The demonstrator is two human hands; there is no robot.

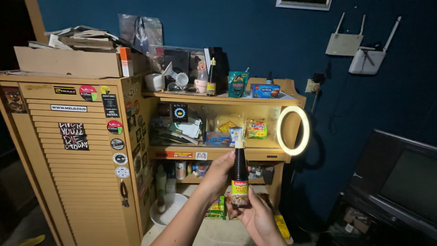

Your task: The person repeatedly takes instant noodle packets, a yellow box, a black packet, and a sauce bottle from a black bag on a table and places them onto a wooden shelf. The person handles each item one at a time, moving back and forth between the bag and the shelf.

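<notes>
While it stands upright between both hands, the dark sauce bottle (239,175) with a white cap and a red-and-yellow label is held in front of the wooden shelf unit (291,98). From the left, the left hand (220,172) closes its fingers around the bottle's upper body. Below, the right hand (257,214) cups the base and label, thumb lying along the lower side. Just beyond the bottle's cap, on the middle shelf, sit a yellow snack packet (256,129) and a blue box (217,138). To the right of the hands a lit ring light (293,131) glows at the shelf's edge. Under the left hand's wrist, on the lowest level, rests a white bowl (169,208). Far left of both hands stands a slatted cabinet (82,168) covered in stickers, with a cardboard box (68,61) on top. Up on the blue wall, well to the right, hang two routers (359,50).
</notes>
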